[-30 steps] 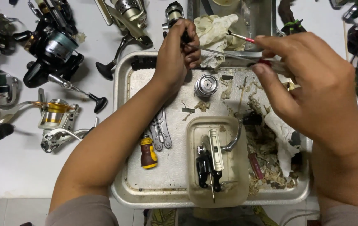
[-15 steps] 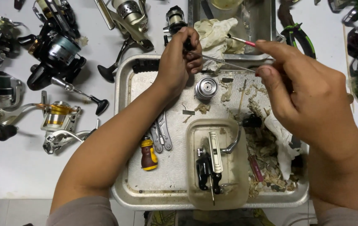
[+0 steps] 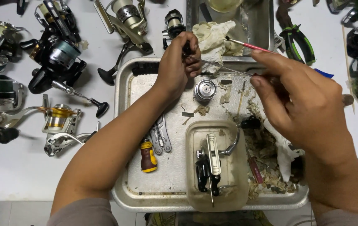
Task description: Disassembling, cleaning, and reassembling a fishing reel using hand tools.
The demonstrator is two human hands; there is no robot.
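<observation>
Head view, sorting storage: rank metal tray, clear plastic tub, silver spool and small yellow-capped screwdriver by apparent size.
Largest to smallest:
1. metal tray
2. clear plastic tub
3. small yellow-capped screwdriver and silver spool: they look alike in size, so no order between them.

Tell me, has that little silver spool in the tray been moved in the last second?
No. The silver spool sits at the same spot on the metal tray, just below the left hand, as before; only the camera's framing shifted slightly.

Over a metal tray point(image 3: 124, 125), the left hand point(image 3: 179, 62) and right hand point(image 3: 304, 100) each gripped an end of a thin metal rod point(image 3: 220, 68). Fishing reels point(image 3: 57, 58) crowded the white counter point(image 3: 20, 171).
</observation>
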